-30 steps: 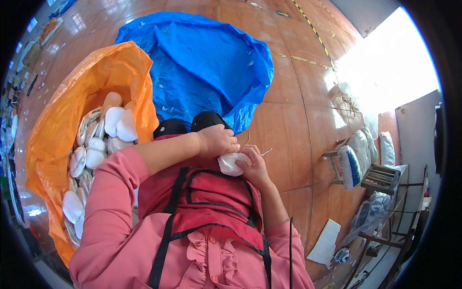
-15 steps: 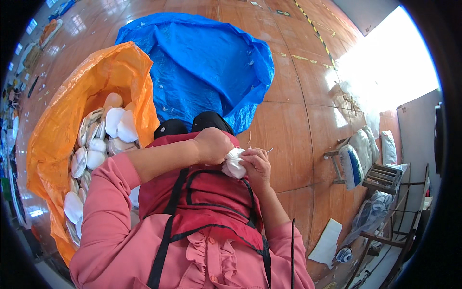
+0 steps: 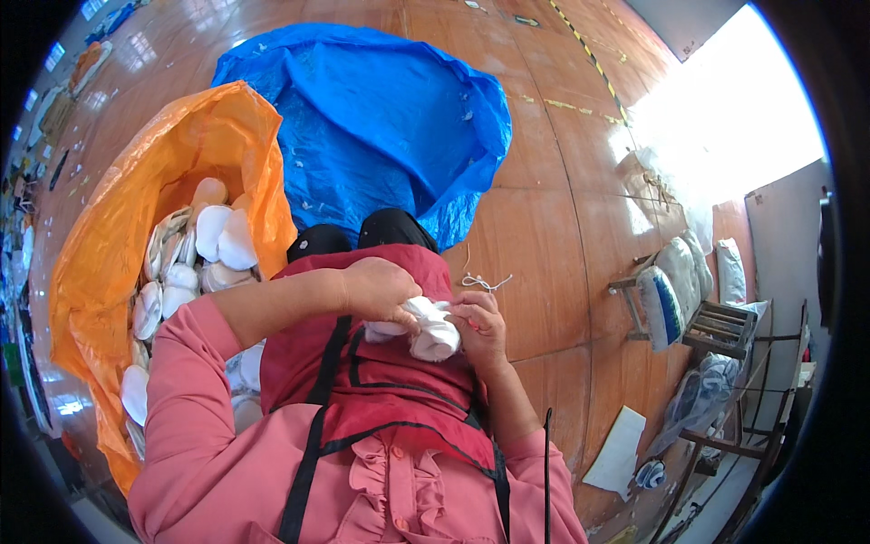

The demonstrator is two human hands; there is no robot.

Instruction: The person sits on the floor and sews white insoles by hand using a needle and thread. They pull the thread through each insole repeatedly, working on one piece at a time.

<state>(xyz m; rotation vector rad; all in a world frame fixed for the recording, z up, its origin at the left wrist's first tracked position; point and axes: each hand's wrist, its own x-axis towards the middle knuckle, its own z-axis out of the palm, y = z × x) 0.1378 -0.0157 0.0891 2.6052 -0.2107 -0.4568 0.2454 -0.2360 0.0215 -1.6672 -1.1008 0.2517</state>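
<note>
Above the red apron [image 3: 399,381] on my lap, a bunched white soft cloth piece [image 3: 435,338] lies between my two hands. My left hand [image 3: 385,288], seen from its back, is closed on the upper left of the cloth, and most of its fingers are hidden. My right hand [image 3: 481,326] pinches the cloth's right side with bent fingers. The cloth is folded, with a rounded lower end, and its exact kind cannot be made out. To my left, an orange plastic sack [image 3: 204,127] stands wide at its mouth, holding many rounded white and beige fabric pads [image 3: 213,231].
A large blue plastic sack [image 3: 381,118] spreads beyond my knees. White string [image 3: 487,283] lies on the brown floor [image 3: 535,272] to the right. Further right stand a small wooden stool [image 3: 720,334] with cushions and a metal frame [image 3: 734,444]. A white sheet [image 3: 616,449] lies nearby.
The white cloth and both hands have come slightly nearer my body. More of the cloth now shows, spreading left under my left hand. The string on the floor is uncovered.
</note>
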